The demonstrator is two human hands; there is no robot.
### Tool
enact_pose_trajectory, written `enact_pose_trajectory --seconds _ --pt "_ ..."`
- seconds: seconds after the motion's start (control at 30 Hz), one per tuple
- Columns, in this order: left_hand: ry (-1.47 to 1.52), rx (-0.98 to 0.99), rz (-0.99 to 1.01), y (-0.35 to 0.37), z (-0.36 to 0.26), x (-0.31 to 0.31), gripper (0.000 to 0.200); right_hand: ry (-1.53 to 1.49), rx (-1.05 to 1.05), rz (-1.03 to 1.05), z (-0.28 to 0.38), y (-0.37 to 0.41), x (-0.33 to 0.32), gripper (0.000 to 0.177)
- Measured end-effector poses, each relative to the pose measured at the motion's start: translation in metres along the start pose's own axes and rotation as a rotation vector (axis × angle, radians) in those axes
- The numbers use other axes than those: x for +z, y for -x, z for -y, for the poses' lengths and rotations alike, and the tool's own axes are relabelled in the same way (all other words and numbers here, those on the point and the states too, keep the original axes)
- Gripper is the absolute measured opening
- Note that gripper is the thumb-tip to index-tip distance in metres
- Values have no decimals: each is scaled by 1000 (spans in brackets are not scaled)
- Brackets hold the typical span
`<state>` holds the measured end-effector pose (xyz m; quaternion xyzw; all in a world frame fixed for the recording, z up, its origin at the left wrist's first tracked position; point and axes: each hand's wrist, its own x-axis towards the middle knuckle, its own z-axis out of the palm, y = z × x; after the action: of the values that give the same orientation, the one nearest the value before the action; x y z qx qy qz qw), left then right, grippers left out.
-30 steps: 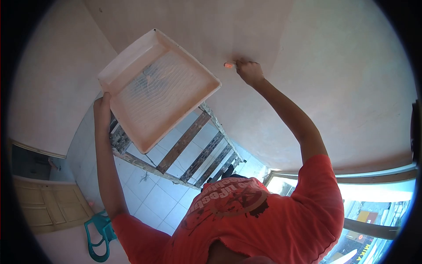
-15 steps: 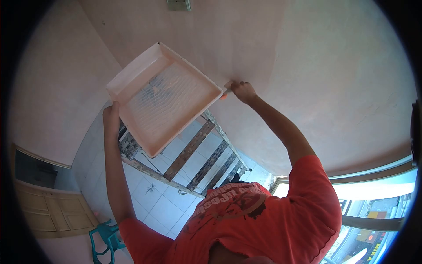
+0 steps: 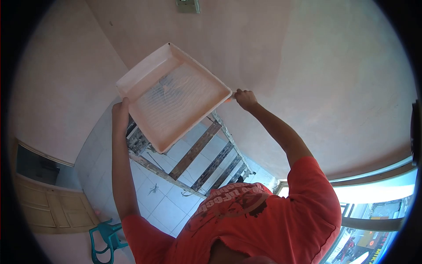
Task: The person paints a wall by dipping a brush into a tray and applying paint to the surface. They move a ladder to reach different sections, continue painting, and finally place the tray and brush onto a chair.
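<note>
My left hand (image 3: 120,111) grips the left edge of a pale pink paint tray (image 3: 193,108), thumb over the rim. The tray is held up and tilted, its ribbed floor facing me, smeared with pale paint and a grey worn patch. Just beyond its right corner, close to the wall, my right hand (image 3: 247,100) is closed round a small hand tool (image 3: 228,100) with an orange end. The tray's corner hides part of that tool, so its exact kind cannot be made out.
Below the tray stands a paint-spattered wooden ladder (image 3: 195,152) on white floor tiles (image 3: 162,209). A pinkish wall (image 3: 325,83) rises ahead, with a switch box (image 3: 188,5) on it. A green plastic chair (image 3: 107,240), wooden door (image 3: 52,204) and window (image 3: 373,193) lie around me.
The tray and my left hand have shifted slightly right in view. My right hand sits a little lower and further right, and more of its tool is hidden behind the tray.
</note>
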<state>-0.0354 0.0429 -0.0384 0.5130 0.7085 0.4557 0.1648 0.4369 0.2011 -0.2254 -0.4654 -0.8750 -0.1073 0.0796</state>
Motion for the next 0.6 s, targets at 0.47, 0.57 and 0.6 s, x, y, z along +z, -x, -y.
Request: enact_pose_trajectory --seconds 0.47,0.57,0.6 --pt "40 -52 35 3 -9 0 59 -52 26 -483 -22 -29 -89 23" --pt "23 -39 20 5 -7 1 60 -37 18 -242 -27 -7 -23 29" --pt "29 -17 -2 5 -6 2 59 -35 9 -248 -32 -4 -22 29"
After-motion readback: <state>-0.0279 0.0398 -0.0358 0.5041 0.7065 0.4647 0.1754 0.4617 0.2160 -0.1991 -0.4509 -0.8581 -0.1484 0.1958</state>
